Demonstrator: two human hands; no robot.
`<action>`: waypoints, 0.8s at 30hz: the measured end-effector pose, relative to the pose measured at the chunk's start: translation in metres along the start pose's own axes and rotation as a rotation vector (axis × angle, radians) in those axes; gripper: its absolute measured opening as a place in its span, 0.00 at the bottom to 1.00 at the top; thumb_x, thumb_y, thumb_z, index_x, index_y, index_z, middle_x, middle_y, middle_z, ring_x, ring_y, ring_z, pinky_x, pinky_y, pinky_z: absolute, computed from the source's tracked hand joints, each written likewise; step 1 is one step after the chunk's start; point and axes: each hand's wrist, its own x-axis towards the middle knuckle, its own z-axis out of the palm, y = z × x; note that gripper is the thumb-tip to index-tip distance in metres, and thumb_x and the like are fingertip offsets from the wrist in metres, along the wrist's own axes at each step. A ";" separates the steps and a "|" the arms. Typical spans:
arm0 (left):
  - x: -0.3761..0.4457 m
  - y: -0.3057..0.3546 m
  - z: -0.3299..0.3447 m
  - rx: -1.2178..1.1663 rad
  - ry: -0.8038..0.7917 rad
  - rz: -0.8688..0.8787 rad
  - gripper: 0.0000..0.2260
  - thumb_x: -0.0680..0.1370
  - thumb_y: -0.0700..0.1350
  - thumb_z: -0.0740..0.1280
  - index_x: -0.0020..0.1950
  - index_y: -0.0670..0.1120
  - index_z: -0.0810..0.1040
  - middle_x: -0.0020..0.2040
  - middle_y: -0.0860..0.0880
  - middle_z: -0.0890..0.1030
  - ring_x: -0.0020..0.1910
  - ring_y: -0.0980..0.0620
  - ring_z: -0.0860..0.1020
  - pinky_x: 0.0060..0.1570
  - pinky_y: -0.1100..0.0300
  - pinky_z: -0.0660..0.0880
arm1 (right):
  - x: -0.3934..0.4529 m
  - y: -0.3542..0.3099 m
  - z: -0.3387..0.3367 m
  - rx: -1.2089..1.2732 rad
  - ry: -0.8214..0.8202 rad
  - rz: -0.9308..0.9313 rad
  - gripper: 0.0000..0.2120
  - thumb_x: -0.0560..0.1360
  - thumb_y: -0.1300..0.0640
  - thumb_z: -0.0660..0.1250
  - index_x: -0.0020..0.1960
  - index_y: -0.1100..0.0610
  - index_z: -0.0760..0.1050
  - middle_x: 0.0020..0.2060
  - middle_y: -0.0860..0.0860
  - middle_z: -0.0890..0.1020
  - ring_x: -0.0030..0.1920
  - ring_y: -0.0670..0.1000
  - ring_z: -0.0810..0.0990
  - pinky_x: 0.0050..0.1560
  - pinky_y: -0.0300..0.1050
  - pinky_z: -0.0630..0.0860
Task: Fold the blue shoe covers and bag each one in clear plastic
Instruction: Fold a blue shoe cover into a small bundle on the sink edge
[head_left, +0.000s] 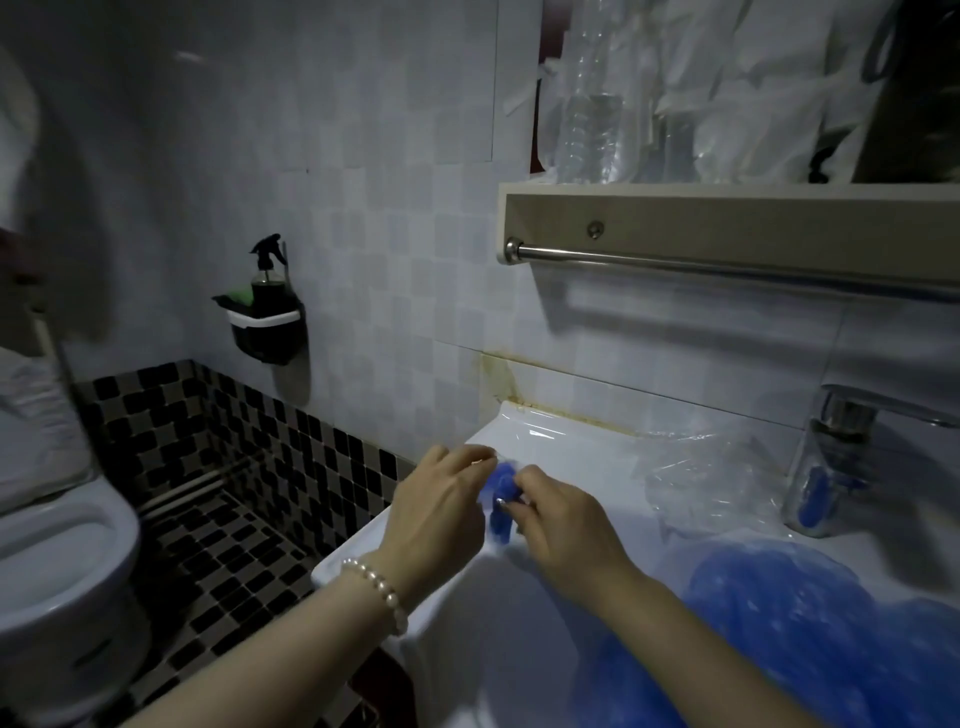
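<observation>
Blue shoe cover (501, 499) pinched between both hands (511, 506) — mostly hidden, any bag indistinct.

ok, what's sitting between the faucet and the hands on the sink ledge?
Head view: a crumpled heap of clear plastic bags lies on the sink ledge, between the faucet and the right hand, which with the left hand holds a folded shoe cover.

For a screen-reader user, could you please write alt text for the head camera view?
Both hands, left hand and right hand, pinch a small folded blue shoe cover over the left edge of a white sink. Crumpled clear plastic bags lie behind and a heap of blue shoe covers fills the basin.
</observation>
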 end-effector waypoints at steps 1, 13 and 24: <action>-0.004 0.000 0.005 -0.019 0.019 0.029 0.21 0.65 0.34 0.75 0.56 0.45 0.81 0.56 0.50 0.81 0.47 0.50 0.79 0.39 0.64 0.76 | -0.001 -0.001 0.003 0.070 -0.044 0.098 0.03 0.80 0.54 0.58 0.49 0.51 0.69 0.43 0.52 0.81 0.38 0.47 0.77 0.39 0.32 0.73; -0.034 -0.001 0.058 -0.272 0.076 0.080 0.18 0.69 0.40 0.57 0.55 0.40 0.78 0.55 0.44 0.79 0.51 0.52 0.74 0.48 0.67 0.70 | -0.009 0.004 0.039 -0.004 0.016 0.670 0.06 0.74 0.59 0.67 0.47 0.52 0.83 0.63 0.46 0.65 0.63 0.53 0.59 0.63 0.42 0.60; -0.033 0.005 0.054 -0.421 0.026 0.212 0.18 0.70 0.38 0.59 0.58 0.41 0.77 0.59 0.46 0.76 0.55 0.54 0.74 0.56 0.79 0.62 | 0.004 -0.010 0.042 1.066 0.397 1.178 0.12 0.75 0.72 0.59 0.43 0.64 0.80 0.33 0.56 0.80 0.29 0.50 0.79 0.28 0.36 0.75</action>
